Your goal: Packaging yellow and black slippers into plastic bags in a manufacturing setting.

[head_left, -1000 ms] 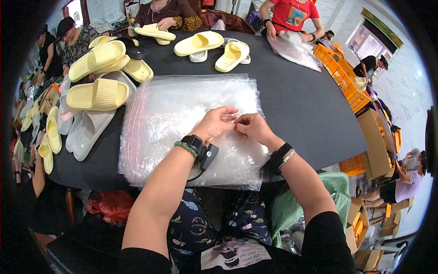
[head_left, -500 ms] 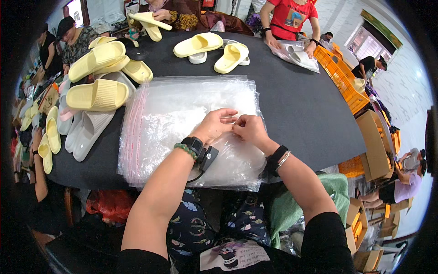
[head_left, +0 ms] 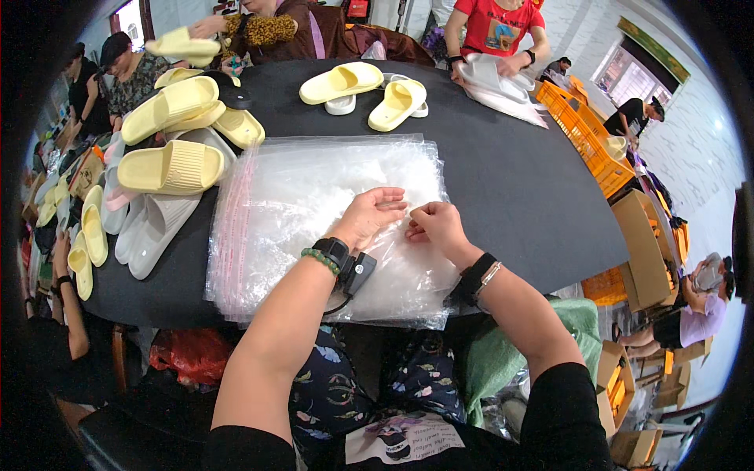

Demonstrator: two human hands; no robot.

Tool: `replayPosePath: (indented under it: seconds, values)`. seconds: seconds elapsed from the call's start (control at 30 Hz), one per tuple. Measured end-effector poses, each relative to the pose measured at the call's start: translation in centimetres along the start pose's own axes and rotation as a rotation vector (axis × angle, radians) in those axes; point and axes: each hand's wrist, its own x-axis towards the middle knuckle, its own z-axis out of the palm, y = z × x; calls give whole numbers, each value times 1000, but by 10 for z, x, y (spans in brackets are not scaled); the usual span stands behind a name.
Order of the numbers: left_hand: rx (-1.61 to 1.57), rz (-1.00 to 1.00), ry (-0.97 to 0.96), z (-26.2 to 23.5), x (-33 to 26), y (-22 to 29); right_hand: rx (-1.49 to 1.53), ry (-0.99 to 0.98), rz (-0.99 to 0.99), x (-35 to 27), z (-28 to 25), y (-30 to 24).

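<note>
A stack of clear plastic bags (head_left: 290, 267) with pinkish strips along its left side lies flat on the dark table. Over the right half of the stack is my left hand (head_left: 371, 215), its fingers stretched out and slightly apart, holding nothing I can see. Just right of it, my right hand (head_left: 437, 228) has its fingers curled and pressed together above the bags. Whatever those fingers might pinch is hidden. A small gap separates the two hands. Beyond the stack, yellow slippers (head_left: 397, 104) rest on white ones.
Yellow and grey slippers (head_left: 169, 166) are heaped left of the bags on the dark table (head_left: 534, 204). Across it, a person in red (head_left: 496, 35) handles grey slippers in a bag; another holds yellow slippers (head_left: 184, 47). Orange crates (head_left: 585, 141) and cardboard boxes (head_left: 644, 243) stand right.
My hands have drawn slightly apart, the right one shifting a little right. Across the table, one person's yellow slippers have moved left, and the person in red has raised the grey slippers.
</note>
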Motion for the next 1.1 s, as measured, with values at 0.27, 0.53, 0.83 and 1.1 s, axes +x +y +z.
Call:
replayPosePath:
  seconds: [0.27, 0.53, 0.83, 1.1]
  values:
    - [-83, -21, -9, -4, 1, 0, 181, -141, 12, -1, -5, 5]
    - [-106, -75, 12, 3, -3, 7, 293, -186, 2, -5, -15, 6]
    - [-100, -53, -3, 0, -3, 5, 415, -282, -20, -32, -24, -3]
    - [-85, -25, -17, -2, -3, 3, 441, -276, -18, -57, -29, -10]
